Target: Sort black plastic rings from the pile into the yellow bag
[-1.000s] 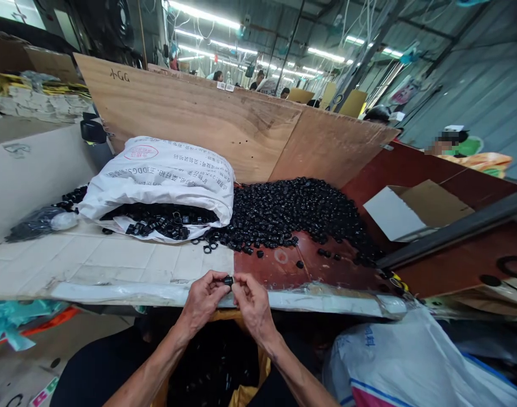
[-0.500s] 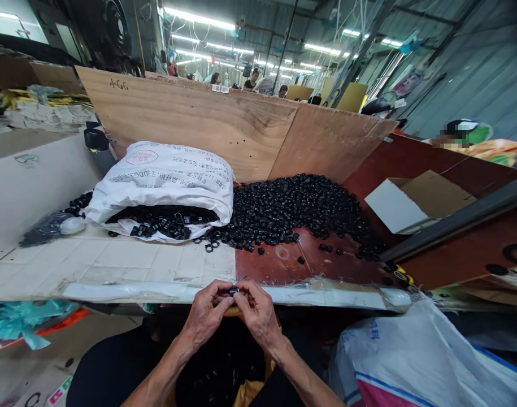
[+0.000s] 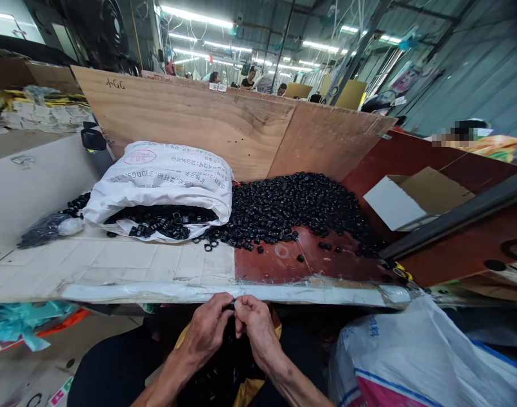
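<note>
Just below the bench's front edge, my left hand [image 3: 206,327] and my right hand [image 3: 257,325] meet with fingertips pinched. A small black plastic piece [image 3: 233,304] sits between them, mostly covered by the fingers. Both hands are closed on it. Under them is a yellow-rimmed bag [image 3: 248,391] with dark pieces inside, in shadow. On the bench lies a heap of small black ring-like pieces [image 3: 300,198]. More of them spill from the mouth of a white printed sack [image 3: 173,169] to its right.
Wooden boards [image 3: 190,118] wall the bench at the back and sides. An open white carton [image 3: 394,203] rests at the right by a grey metal bar [image 3: 453,217]. A large white plastic sack [image 3: 402,350] stands at lower right. A clear bag of dark pieces [image 3: 42,230] lies at left.
Both hands have dropped slightly, away from the bench edge. My right fingers have curled in more, and less of the black piece shows. The sack and heap have stayed put.
</note>
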Demonstrator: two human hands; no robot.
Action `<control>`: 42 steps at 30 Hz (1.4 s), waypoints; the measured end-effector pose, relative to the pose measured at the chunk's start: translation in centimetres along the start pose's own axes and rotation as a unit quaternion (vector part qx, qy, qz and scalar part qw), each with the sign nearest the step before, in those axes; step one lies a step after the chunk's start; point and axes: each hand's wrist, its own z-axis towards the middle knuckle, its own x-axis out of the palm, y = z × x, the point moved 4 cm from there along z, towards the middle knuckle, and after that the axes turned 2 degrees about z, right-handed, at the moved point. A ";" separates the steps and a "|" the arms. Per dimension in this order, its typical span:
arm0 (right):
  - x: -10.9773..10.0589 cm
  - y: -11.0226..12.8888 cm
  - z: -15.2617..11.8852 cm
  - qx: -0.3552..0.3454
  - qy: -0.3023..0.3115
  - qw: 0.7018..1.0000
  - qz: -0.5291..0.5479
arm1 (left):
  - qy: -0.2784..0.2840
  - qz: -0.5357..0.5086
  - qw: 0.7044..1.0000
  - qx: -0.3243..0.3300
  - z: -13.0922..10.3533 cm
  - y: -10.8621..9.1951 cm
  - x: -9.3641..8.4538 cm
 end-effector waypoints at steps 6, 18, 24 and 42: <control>-3.5 0.7 1.6 -0.058 0.026 0.968 -0.244 | 0.177 0.126 0.976 -0.001 2.5 0.2 -4.7; -6.8 3.3 14.5 -0.317 -0.147 0.822 -0.450 | -0.045 0.357 0.933 0.002 13.2 7.6 -4.4; -3.9 2.8 14.5 -0.349 -0.091 0.834 -0.417 | 0.011 0.298 0.954 0.032 12.4 6.6 -3.5; -4.3 4.4 10.3 -0.291 -0.048 0.913 -0.282 | -0.036 0.265 0.962 -0.055 9.2 6.4 -4.7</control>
